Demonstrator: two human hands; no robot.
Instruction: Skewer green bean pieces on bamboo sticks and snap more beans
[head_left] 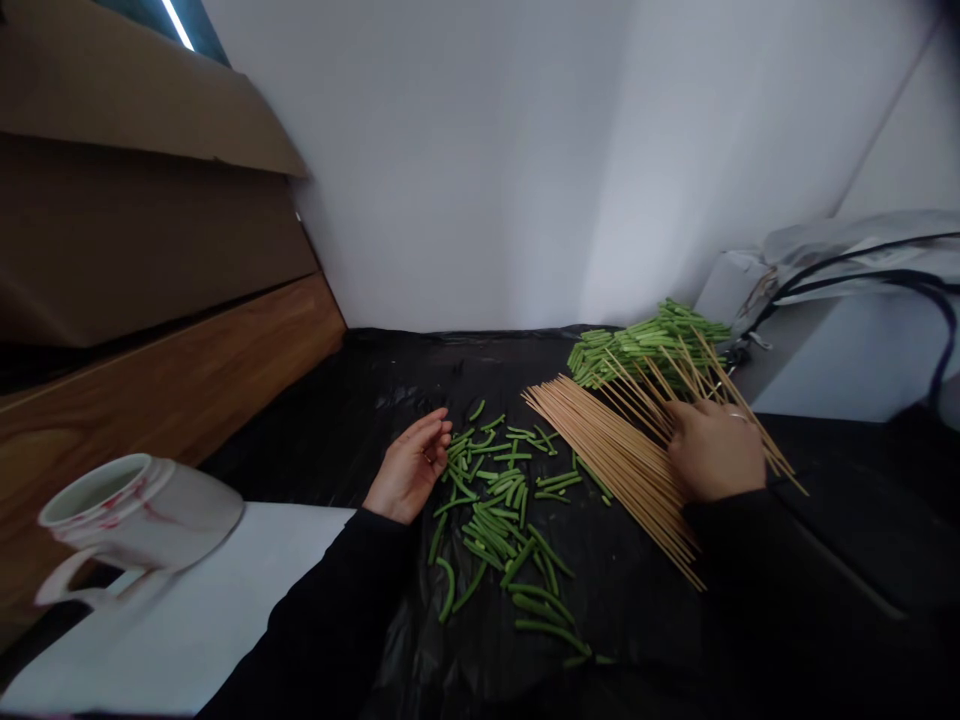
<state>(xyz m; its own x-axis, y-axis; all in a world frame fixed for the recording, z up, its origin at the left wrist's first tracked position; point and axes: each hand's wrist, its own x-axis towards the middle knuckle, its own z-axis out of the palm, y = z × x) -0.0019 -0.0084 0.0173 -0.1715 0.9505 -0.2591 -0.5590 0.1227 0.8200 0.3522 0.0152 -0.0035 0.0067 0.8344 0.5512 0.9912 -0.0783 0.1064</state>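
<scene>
My left hand (411, 462) lies palm up on the black plastic sheet (360, 400), fingers loosely curled and apart, its fingertips touching the edge of the cut green bean pieces (501, 510). It holds nothing. My right hand (712, 447) rests palm down on a fan of thin bamboo skewers (615, 455), fingers bent over them; a ring shows on one finger. Behind the skewers lies a pile of skewered green beans (651, 347).
A white mug with red marks (127, 515) stands on a white surface (225, 610) at the near left. Wooden panelling and cardboard boxes (142, 250) rise at the left. A white box with black cables (847, 290) sits at the right against the wall.
</scene>
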